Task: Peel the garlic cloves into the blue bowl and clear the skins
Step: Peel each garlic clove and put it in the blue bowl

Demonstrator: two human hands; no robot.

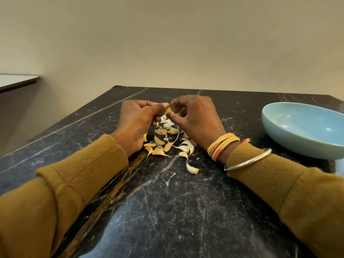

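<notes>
I am pinching a garlic clove (168,110) between the fingers (159,107) of my left hand (137,120) and my right hand (197,118), both hands curling closed around it just above the dark surface (167,211). A papery skin (167,121) is hanging right beneath my fingertips, beside my right thumb. The loose cloves (168,145) are lying below my fingers, between my wrists. The blue bowl (297,144) is sitting well apart, to the right of my right fingers.
</notes>
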